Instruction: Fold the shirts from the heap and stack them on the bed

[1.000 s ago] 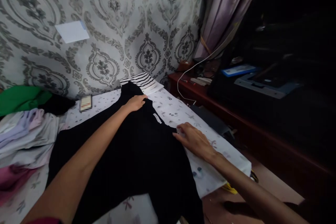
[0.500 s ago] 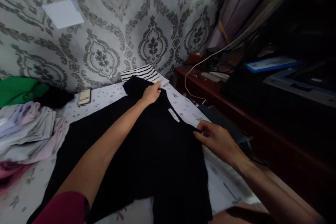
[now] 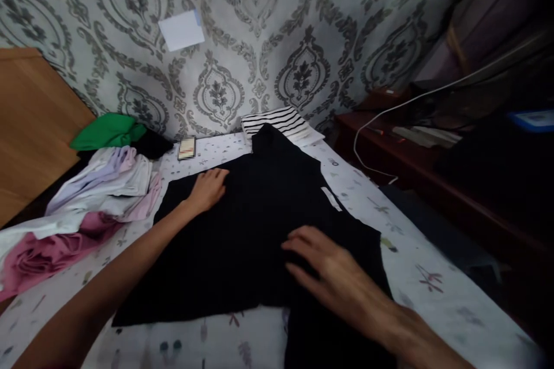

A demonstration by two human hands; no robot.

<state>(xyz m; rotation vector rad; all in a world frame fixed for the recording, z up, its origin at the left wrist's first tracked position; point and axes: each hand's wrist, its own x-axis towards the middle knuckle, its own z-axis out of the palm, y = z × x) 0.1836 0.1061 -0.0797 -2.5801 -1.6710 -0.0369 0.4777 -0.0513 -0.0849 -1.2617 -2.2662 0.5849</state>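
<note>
A black garment [image 3: 259, 219] lies spread flat on a white printed bed sheet [image 3: 433, 277], with a small white label [image 3: 331, 199] showing near its right side. My left hand [image 3: 206, 189] rests palm down on the garment's far left part, fingers together and flat. My right hand [image 3: 329, 271] lies over the garment's near right part with its fingers stretched out and spread. Neither hand grips the cloth.
A striped folded cloth [image 3: 277, 121] sits at the far end by the patterned wall. A pile of pale, pink and green clothes [image 3: 99, 184] lies at the left. A phone [image 3: 187, 148] rests near the wall. A dark wooden unit [image 3: 433, 167] with a white cable stands at the right.
My left hand has moved from the garment's far collar end to its left part. My right hand has shifted from the right edge onto the near middle. The view has swung left.
</note>
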